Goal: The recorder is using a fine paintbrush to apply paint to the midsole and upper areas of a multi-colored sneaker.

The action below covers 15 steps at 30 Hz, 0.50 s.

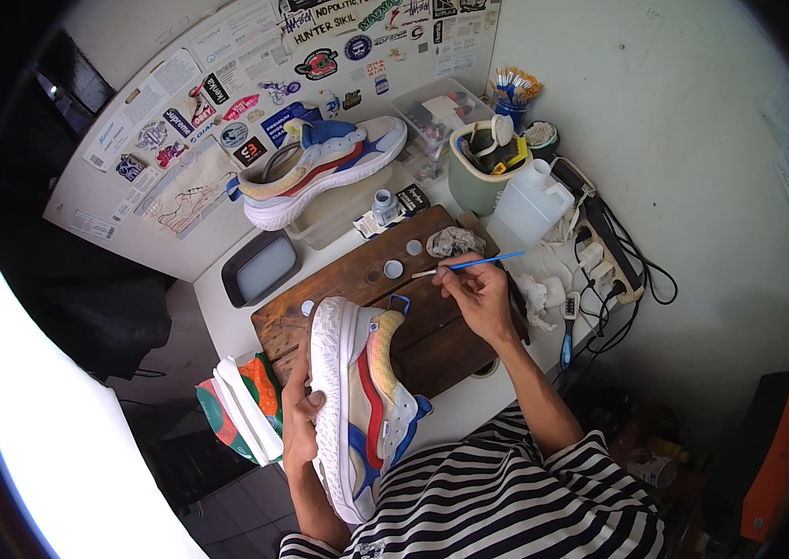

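My left hand (299, 419) grips a multicoloured sneaker (362, 401) by its white sole, holding it on its side over my lap. My right hand (478, 293) holds a thin blue-handled paintbrush (473, 265) whose tip points left toward small paint caps (394, 269) on a dark wooden board (432, 340). A second matching sneaker (324, 168) rests on a clear plastic box at the back of the desk.
A small paint bottle (383, 205), a crumpled rag (453, 242), a green tub of tools (483, 168), a white plastic jug (532, 205), a cup of brushes (513, 98) and a power strip (613, 265) crowd the white desk. A dark tray (261, 268) lies left. Stickers cover the wall.
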### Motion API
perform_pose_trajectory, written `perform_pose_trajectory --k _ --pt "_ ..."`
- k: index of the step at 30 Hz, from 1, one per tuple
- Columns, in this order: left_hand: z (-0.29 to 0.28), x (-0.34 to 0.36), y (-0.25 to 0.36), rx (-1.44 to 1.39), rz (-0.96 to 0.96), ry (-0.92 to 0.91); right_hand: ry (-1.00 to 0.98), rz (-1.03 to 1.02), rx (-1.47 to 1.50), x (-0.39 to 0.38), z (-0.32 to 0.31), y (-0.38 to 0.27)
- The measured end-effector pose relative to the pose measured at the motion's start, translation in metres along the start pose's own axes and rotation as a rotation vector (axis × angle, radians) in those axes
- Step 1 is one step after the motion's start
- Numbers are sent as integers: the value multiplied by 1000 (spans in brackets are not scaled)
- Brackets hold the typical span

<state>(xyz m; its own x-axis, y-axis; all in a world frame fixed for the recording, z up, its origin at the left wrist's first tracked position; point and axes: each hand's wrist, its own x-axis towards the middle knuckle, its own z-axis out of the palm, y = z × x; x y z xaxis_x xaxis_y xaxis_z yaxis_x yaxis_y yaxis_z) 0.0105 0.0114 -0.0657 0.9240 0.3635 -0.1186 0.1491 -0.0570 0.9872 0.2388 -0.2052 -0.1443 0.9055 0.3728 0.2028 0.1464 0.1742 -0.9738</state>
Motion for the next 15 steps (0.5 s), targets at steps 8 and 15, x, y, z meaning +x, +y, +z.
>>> perform_pose_trajectory --k 8,15 --pt "4 1 5 48 60 75 63 -167 -232 21 32 18" --pt "4 1 13 171 89 102 61 -175 -399 23 41 12"
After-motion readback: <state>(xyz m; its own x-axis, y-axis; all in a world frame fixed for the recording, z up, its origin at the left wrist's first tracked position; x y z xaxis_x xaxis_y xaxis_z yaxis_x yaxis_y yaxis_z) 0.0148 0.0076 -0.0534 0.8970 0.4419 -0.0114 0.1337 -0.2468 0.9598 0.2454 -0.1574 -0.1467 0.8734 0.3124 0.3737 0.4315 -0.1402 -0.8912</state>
